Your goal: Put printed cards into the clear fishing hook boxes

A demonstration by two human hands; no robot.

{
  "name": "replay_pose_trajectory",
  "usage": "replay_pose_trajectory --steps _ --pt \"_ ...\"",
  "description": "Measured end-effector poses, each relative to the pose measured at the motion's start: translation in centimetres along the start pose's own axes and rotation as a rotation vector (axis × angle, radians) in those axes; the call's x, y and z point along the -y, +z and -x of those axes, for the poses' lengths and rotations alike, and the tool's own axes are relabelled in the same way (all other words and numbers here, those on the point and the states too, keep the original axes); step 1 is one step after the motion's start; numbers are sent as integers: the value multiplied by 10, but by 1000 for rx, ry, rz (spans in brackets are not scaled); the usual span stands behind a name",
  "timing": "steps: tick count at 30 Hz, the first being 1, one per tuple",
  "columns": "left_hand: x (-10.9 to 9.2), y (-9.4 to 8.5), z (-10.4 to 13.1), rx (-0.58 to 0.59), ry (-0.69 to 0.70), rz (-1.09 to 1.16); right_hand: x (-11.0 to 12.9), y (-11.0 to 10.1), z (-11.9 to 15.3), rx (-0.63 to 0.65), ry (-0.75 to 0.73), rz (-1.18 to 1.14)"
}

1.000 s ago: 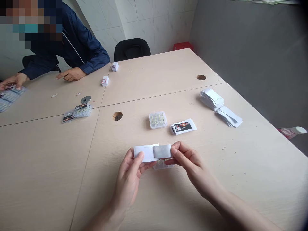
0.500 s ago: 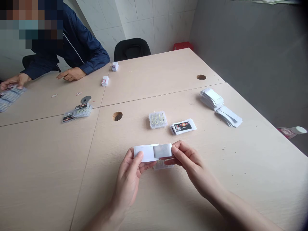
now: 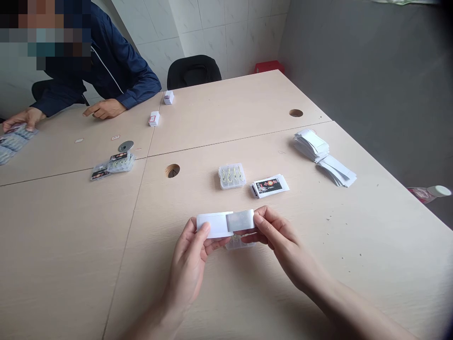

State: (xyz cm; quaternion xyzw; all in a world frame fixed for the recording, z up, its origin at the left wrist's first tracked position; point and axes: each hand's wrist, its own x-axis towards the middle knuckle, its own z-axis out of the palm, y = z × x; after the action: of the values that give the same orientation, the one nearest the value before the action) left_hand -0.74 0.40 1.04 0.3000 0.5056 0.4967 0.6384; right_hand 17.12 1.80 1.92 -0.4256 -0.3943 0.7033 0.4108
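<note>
My left hand (image 3: 193,250) pinches the left end of a white label backing (image 3: 215,225) between thumb and fingers. A grey sticker label (image 3: 240,220), its printed face hidden, is peeled back over the backing's right part. The thumb and fingers of my right hand (image 3: 278,231) are closed on the label's right end. Just beneath my hands, partly covered, a clear plastic case (image 3: 239,242) lies on the table. Beyond them is another clear case (image 3: 231,176) with metal hooks in its compartments. To its right sits a stack of black-printed labels (image 3: 271,185).
White paper strips (image 3: 311,145) are heaped at the right. More labelled cases (image 3: 113,165) lie at the left near a round metal cover (image 3: 126,146). Holes (image 3: 172,170) pierce the table. A co-worker in a blue jacket (image 3: 130,66) sits at the far left, one hand on cases.
The label's right end has curled slightly further, with my right hand shifted a touch to the right. My left hand stays nearly still.
</note>
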Motion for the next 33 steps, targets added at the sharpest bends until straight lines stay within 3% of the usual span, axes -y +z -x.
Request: replay_pose_trajectory --steps 33 --pt "1 -1 1 -13 4 -10 -4 -2 1 1 3 -52"
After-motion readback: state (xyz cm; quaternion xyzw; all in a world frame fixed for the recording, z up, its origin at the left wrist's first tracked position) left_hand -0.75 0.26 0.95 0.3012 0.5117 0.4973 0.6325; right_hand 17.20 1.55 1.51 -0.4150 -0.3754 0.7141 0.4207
